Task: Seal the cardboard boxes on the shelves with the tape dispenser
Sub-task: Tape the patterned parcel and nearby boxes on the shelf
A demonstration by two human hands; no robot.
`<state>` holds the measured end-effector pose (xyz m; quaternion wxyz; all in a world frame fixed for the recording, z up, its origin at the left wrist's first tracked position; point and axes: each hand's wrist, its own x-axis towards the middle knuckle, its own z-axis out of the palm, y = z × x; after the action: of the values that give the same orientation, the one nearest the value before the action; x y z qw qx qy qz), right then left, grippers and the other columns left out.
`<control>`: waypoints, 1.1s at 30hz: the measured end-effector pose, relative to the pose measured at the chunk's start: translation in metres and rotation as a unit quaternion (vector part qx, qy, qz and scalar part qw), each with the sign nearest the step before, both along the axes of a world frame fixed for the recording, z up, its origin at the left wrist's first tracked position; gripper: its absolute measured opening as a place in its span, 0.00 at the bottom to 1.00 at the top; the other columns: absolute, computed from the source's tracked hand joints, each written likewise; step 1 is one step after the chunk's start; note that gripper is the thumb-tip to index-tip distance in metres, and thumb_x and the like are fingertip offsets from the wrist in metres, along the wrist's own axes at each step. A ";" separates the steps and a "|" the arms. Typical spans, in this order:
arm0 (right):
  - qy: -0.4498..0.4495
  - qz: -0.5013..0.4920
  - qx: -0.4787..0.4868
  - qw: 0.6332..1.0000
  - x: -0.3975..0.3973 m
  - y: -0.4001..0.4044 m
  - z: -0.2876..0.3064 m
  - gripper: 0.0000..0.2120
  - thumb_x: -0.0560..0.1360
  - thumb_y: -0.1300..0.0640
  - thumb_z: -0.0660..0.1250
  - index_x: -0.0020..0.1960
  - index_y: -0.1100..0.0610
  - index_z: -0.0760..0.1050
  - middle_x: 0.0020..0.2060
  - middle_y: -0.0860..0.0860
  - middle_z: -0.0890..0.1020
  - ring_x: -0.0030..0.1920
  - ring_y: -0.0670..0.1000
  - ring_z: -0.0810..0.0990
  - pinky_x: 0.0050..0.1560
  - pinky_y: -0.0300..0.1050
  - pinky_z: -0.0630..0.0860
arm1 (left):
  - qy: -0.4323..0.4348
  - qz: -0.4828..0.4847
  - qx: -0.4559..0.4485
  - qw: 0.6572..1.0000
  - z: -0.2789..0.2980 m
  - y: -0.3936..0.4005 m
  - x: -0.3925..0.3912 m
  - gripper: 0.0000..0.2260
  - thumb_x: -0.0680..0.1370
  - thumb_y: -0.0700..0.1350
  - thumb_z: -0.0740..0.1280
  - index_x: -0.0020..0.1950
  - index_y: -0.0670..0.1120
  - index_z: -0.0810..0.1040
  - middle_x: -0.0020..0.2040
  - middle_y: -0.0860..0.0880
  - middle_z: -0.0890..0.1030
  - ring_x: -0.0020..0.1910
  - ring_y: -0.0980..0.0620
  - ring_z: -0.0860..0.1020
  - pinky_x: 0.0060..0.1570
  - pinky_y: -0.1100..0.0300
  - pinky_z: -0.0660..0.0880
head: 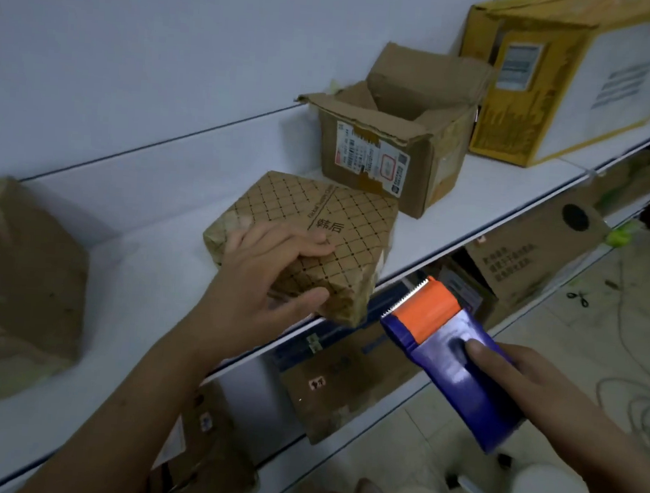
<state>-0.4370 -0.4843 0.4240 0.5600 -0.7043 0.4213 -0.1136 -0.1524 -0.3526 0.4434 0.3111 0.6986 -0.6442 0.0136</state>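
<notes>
Blue tape dispenser (458,355), orange serrated head

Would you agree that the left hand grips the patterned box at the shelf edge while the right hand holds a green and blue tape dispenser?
Not quite: the tape dispenser is orange and blue, as the head view shows. The left hand does grip the patterned box at the shelf edge, and the right hand holds the dispenser.

four boxes (304,241) on shelf, one tape dispenser (450,355)
</notes>
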 end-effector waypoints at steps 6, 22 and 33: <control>0.041 -0.010 -0.007 0.999 -0.004 0.021 -0.009 0.46 0.55 0.18 0.57 0.45 0.59 0.79 0.36 0.56 0.84 0.37 0.57 0.83 0.41 0.46 0.76 | 0.138 -0.059 0.028 0.988 0.015 -0.011 0.012 0.16 0.78 0.57 0.62 0.62 0.56 0.80 0.63 0.60 0.79 0.66 0.56 0.74 0.69 0.49 0.68; 0.093 -0.084 -0.075 0.989 0.005 0.094 -0.026 0.51 0.53 0.16 0.47 0.43 0.61 0.79 0.34 0.58 0.82 0.29 0.52 0.79 0.31 0.36 0.74 | -0.046 -0.053 -0.115 0.991 -0.050 0.033 -0.108 0.20 0.77 0.49 0.71 0.68 0.47 0.76 0.61 0.49 0.74 0.59 0.49 0.72 0.56 0.57 0.73; -0.005 -0.077 -0.023 0.997 0.005 0.097 -0.027 0.28 0.72 0.29 0.59 0.31 0.53 0.69 0.20 0.41 0.73 0.22 0.40 0.71 0.25 0.30 0.65 | -0.008 0.088 -0.144 0.986 -0.012 0.024 -0.092 0.07 0.77 0.45 0.72 0.53 0.46 0.86 0.46 0.50 0.81 0.45 0.58 0.75 0.44 0.68 0.72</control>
<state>-0.4321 -0.3873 0.3969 0.5354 -0.6817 0.4688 -0.1701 -0.2448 -0.3290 0.4313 0.4007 0.7008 -0.5737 0.1388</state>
